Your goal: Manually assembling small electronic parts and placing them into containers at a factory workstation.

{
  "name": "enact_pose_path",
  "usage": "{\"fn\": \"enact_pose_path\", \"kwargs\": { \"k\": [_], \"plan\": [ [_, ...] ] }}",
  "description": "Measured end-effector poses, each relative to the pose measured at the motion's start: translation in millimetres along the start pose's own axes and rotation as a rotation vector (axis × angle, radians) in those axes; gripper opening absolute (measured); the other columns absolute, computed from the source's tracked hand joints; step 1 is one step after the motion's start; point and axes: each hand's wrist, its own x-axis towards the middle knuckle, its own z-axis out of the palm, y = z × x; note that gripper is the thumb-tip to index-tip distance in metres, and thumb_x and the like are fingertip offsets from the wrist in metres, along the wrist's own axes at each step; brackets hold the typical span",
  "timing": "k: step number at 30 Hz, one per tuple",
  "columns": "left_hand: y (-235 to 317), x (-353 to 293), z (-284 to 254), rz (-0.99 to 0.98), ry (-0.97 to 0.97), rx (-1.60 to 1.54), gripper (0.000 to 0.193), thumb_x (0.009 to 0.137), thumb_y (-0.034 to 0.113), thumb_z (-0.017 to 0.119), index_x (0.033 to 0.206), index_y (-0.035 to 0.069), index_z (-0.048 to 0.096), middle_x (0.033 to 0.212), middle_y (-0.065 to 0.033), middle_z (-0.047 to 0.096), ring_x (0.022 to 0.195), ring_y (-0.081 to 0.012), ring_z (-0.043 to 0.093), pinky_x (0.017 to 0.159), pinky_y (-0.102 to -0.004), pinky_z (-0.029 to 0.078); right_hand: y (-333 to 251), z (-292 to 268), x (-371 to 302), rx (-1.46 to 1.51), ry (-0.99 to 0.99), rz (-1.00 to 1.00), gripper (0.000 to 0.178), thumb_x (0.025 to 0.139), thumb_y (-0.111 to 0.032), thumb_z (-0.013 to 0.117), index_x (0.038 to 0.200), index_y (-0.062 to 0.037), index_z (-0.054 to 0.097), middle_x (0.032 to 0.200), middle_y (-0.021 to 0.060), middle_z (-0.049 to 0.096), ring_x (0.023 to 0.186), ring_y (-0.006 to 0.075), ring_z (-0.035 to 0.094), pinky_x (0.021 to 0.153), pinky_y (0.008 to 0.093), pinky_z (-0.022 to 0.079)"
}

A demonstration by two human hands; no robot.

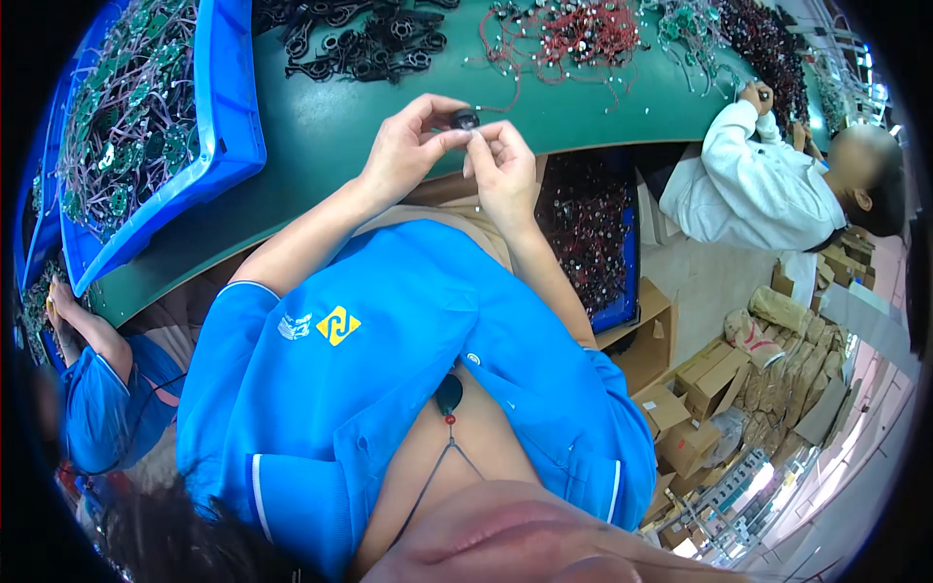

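Note:
Over the green table's near edge, both my hands meet at a small black round part [464, 119]. My left hand [410, 146] pinches it between thumb and forefinger from the left. From the right, the fingertips of my right hand [502, 173] are closed against its lower side, where something small and pale shows; the fingers hide most of it. A thin red wire [507, 105] runs from beside the part toward a pile of red-wired small components [588, 39]. Farther left on the table lies a heap of black plastic parts [364, 44] with ring-shaped ends.
A blue bin [228, 146] of green circuit boards with wires stands on the left. Green wired boards [690, 29] lie at the back right. Below the table edge is another blue bin [630, 262] of small parts. Co-workers sit at left [121, 389] and right [768, 175], near cardboard boxes [714, 374].

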Motion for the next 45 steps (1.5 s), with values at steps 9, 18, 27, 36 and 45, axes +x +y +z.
{"fn": "enact_pose_path", "kwargs": {
  "k": [9, 18, 27, 36, 45],
  "plan": [
    [-5.2, 0.7, -0.5, 0.062, 0.008, 0.107, 0.024, 0.085, -0.002, 0.06, 0.109, -0.001, 0.059, 0.09, -0.0077, 0.065, 0.073, -0.0122, 0.06, 0.065, -0.0227, 0.051, -0.6, -1.9, -1.6, -0.111, -0.045, 0.026, 0.006, 0.092, -0.005, 0.055, 0.086, -0.0035, 0.054, 0.065, 0.0018, 0.055, 0.054, 0.0055, 0.049, 0.049, 0.0171, 0.036],
    [5.7, 7.1, -4.5, -0.024, -0.01, 0.099, 0.02, 0.087, -0.002, 0.058, 0.107, -0.001, 0.06, 0.089, -0.0069, 0.062, 0.071, -0.011, 0.056, 0.064, -0.0212, 0.049, 2.6, -6.2, 3.7, -0.352, -0.028, -0.079, 0.011, 0.092, -0.01, 0.057, 0.083, -0.0045, 0.053, 0.056, -0.0018, 0.048, 0.047, 0.0072, 0.04, 0.044, 0.024, 0.031],
    [-3.8, 7.4, -6.0, 0.174, -0.007, 0.305, 0.018, 0.081, -0.001, 0.061, 0.099, 0.0, 0.061, 0.089, -0.0059, 0.061, 0.065, -0.0133, 0.052, 0.059, -0.0241, 0.045, 5.1, -8.9, 4.1, -0.413, -0.064, -0.048, 0.008, 0.092, -0.008, 0.057, 0.085, -0.0038, 0.054, 0.06, -0.0008, 0.052, 0.051, 0.0047, 0.045, 0.046, 0.019, 0.033],
    [-8.9, 8.5, -6.3, 0.129, 0.044, 0.318, 0.017, 0.081, -0.001, 0.06, 0.098, 0.0, 0.062, 0.087, -0.006, 0.06, 0.065, -0.0127, 0.052, 0.059, -0.0237, 0.045, 10.9, -6.1, 8.8, -0.507, -0.078, -0.074, 0.008, 0.092, -0.008, 0.057, 0.085, -0.004, 0.054, 0.059, -0.0009, 0.052, 0.05, 0.0049, 0.045, 0.046, 0.0191, 0.033],
    [-13.6, 13.1, -10.6, 0.12, 0.028, 0.285, 0.016, 0.082, 0.0, 0.06, 0.098, 0.0, 0.062, 0.084, -0.0053, 0.061, 0.062, -0.0126, 0.052, 0.055, -0.0234, 0.043, 14.6, -6.9, 14.1, -0.432, -0.108, -0.016, 0.007, 0.092, -0.008, 0.057, 0.087, -0.0044, 0.055, 0.058, -0.001, 0.052, 0.048, 0.0055, 0.044, 0.045, 0.0201, 0.032]
  ]
}}
